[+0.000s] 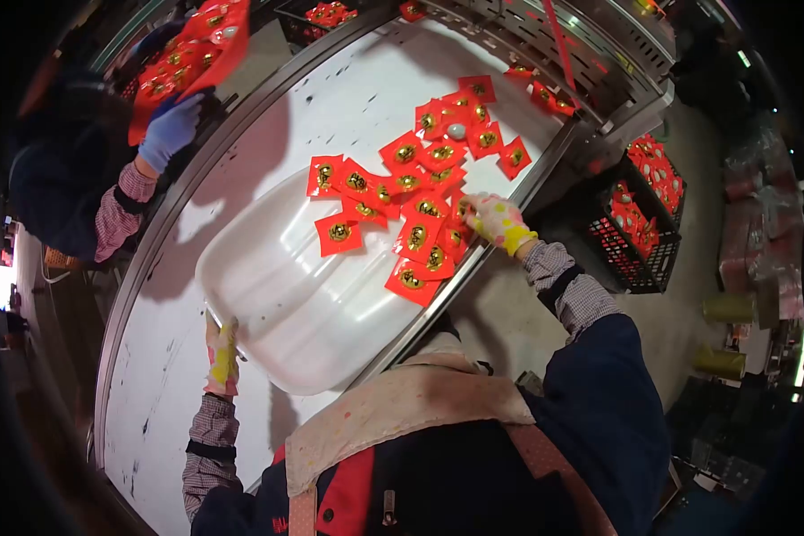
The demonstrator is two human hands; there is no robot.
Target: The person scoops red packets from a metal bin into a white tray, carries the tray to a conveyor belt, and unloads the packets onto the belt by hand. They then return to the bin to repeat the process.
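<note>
One white tray (286, 295) lay on the table (152, 402), its near rim clasped by the left hand (221, 357). Roughly two dozen red packets (417, 237) - overlapping, too heaped for an exact count - spread over its far end. The right hand (500, 223) touched them with curled fingers; I could not tell whether it was grasping any.

One head-worn fisheye camera looks steeply down, close above the white tray (286, 295) and table (357, 98).

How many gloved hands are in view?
3. The left hand holds the tray rim, lower left. The right hand touches the red packets at the tray's far end. A co-worker's hand, blue-gloved, holds a red sheet, upper left. Others may be hidden.
</note>
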